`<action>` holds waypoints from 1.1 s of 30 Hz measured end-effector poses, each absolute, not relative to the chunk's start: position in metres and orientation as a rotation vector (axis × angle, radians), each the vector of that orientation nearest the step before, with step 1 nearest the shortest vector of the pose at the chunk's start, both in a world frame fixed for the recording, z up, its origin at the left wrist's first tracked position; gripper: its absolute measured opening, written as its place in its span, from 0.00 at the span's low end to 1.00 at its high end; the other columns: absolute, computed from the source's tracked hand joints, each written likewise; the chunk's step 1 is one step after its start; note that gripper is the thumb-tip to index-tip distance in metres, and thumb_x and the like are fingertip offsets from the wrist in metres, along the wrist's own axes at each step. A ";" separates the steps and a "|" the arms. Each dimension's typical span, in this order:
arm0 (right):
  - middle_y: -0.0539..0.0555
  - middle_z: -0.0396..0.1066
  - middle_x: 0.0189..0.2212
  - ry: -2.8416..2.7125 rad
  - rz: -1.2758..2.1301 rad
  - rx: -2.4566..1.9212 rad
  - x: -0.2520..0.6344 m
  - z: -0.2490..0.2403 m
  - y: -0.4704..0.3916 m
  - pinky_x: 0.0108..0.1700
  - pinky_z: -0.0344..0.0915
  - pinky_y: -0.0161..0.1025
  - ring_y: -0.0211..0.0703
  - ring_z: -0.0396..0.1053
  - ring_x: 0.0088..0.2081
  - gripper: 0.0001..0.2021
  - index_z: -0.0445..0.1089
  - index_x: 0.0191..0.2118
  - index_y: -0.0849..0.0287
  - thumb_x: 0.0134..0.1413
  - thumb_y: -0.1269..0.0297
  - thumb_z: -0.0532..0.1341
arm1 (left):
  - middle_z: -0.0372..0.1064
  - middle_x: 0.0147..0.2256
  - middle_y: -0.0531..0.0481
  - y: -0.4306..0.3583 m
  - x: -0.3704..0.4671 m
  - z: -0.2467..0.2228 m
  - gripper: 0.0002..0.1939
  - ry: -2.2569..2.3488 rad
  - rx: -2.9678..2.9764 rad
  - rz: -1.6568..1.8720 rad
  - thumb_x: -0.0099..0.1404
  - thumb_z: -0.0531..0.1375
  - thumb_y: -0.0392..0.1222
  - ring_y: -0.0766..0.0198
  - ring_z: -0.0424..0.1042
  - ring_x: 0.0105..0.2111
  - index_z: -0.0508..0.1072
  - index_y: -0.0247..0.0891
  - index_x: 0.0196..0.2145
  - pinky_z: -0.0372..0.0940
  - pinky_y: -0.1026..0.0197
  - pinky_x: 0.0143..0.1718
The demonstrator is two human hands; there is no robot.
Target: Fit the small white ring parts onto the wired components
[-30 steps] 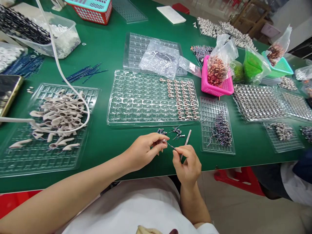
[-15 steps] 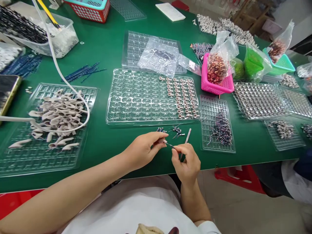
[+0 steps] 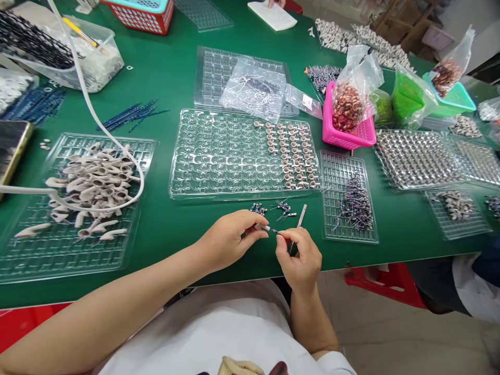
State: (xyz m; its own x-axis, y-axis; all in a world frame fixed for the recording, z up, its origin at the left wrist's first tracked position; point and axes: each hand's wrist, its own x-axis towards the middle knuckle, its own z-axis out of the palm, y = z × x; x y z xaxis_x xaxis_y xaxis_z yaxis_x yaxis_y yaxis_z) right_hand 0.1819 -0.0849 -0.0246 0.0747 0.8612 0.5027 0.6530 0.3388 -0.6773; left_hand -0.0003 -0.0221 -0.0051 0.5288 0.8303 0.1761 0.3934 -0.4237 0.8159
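Observation:
Thumb and fingertips of my left hand (image 3: 226, 237) are closed on a small beige earbud shell (image 3: 263, 227), mostly covered by the fingers. My right hand (image 3: 300, 258) pinches a thin dark circuit board (image 3: 274, 231) at the shell's open end; whether it sits inside the shell cannot be made out. A pair of metal tweezers (image 3: 302, 215) is tucked through the right hand, pointing up. Just beyond the hands lie small loose boards with wires (image 3: 286, 209). Behind them stands a clear blister tray (image 3: 219, 177), its right columns filled with beige shells.
At left, many shells (image 3: 97, 179) are heaped on a clear tray, crossed by a white cable (image 3: 84, 86). A tray of wired parts (image 3: 355, 203) lies at right, near a pink basket (image 3: 347, 133). Another person's hand (image 3: 276, 3) touches a white pad (image 3: 272, 14) at the back.
The dark board and the shell have shifted slightly in my fingertips, with the hands almost in place. Another person's hand has appeared at the white pad.

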 end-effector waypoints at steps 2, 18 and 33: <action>0.49 0.71 0.28 -1.640 0.301 -1.390 0.182 -0.024 -0.085 0.35 0.65 0.38 0.37 0.67 0.29 0.07 0.68 0.35 0.56 0.55 0.76 0.62 | 0.74 0.33 0.52 -0.022 0.000 -0.005 0.06 0.986 2.041 0.755 0.66 0.62 0.36 0.67 0.73 0.31 0.74 0.36 0.41 0.67 0.67 0.34; 0.49 0.72 0.27 -1.687 0.416 -1.374 0.181 -0.021 -0.082 0.34 0.65 0.39 0.38 0.68 0.28 0.05 0.69 0.34 0.56 0.56 0.75 0.62 | 0.75 0.32 0.50 -0.024 0.001 -0.009 0.05 0.919 2.150 0.736 0.66 0.60 0.33 0.64 0.73 0.33 0.74 0.34 0.41 0.66 0.65 0.34; 0.53 0.78 0.35 -1.658 0.481 -1.272 0.185 -0.024 -0.086 0.36 0.69 0.41 0.40 0.74 0.33 0.10 0.73 0.45 0.54 0.59 0.73 0.62 | 0.75 0.30 0.52 -0.027 0.004 -0.004 0.06 0.867 2.111 0.825 0.69 0.60 0.40 0.68 0.73 0.30 0.75 0.37 0.40 0.66 0.68 0.33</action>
